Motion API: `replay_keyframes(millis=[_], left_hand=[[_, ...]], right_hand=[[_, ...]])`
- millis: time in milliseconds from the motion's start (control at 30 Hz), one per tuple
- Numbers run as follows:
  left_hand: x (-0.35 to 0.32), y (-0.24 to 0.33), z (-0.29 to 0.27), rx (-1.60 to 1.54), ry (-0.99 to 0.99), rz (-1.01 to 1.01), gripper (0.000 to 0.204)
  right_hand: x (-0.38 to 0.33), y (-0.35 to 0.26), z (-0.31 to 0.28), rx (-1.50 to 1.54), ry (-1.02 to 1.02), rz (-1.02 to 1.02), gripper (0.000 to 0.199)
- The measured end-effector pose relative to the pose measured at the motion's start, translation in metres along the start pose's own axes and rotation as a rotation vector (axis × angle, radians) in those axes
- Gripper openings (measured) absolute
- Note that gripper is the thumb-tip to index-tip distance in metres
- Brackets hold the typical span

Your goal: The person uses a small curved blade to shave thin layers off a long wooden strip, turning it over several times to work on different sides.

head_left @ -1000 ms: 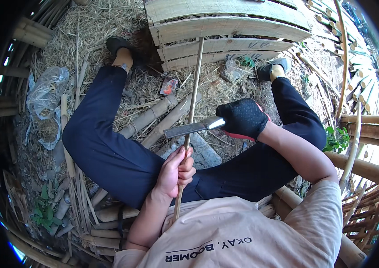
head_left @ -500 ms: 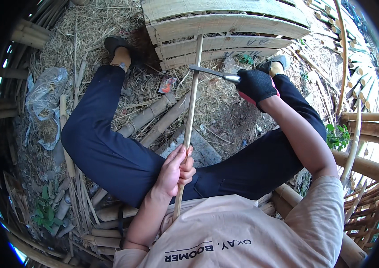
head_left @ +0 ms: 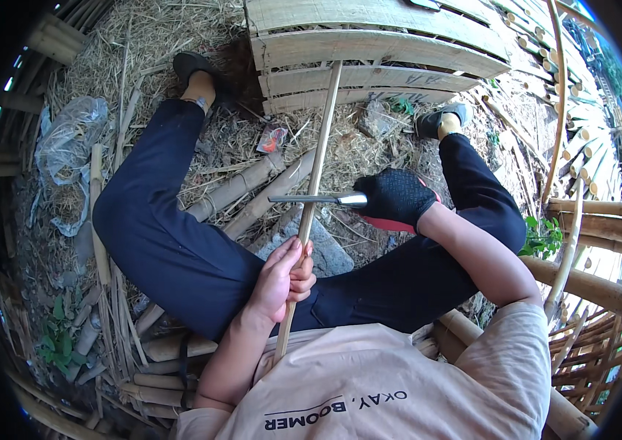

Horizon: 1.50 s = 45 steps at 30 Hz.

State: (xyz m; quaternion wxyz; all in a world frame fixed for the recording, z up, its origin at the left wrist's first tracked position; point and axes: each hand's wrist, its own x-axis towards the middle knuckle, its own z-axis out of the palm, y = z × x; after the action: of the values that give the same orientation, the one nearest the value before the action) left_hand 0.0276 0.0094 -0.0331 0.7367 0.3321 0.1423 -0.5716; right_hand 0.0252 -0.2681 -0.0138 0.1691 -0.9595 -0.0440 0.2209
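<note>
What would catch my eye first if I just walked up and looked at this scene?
Probably the black-gloved right hand at centre, holding a knife crosswise against a long bamboo strip. The bare left hand grips that strip lower down, between the outstretched legs in dark trousers. Beyond the feet lies a pale slatted bamboo panel on straw-strewn ground.

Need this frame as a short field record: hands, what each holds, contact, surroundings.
left hand: bare, gripped around a thin bamboo strip
right hand: black glove, gripping a knife
contact: blade lies across the strip, above the left hand
strip: runs from the torso up to a slatted bamboo panel
posture: seated, legs spread, dark trousers
ground: straw, bamboo poles, a grey stone between the legs
</note>
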Motion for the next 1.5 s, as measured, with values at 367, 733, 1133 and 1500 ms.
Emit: replay_keyframes(millis=[367, 733, 1133, 1500], left_hand=[[0.005, -0.004, 0.0, 0.125, 0.057, 0.037, 0.026], [0.004, -0.003, -0.001, 0.071, 0.046, 0.038, 0.025], [0.0, 0.001, 0.002, 0.057, 0.006, 0.027, 0.024], [0.005, -0.004, 0.002, 0.169, 0.098, 0.033, 0.026]], right_hand=[[0.011, 0.013, 0.001, -0.094, 0.127, 0.185, 0.019], [0.019, 0.022, -0.003, -0.187, 0.152, 0.202, 0.019], [0.017, 0.049, -0.005, -0.072, 0.328, 0.259, 0.03], [0.014, 0.0, -0.01, -0.148, 0.063, 0.193, 0.019]])
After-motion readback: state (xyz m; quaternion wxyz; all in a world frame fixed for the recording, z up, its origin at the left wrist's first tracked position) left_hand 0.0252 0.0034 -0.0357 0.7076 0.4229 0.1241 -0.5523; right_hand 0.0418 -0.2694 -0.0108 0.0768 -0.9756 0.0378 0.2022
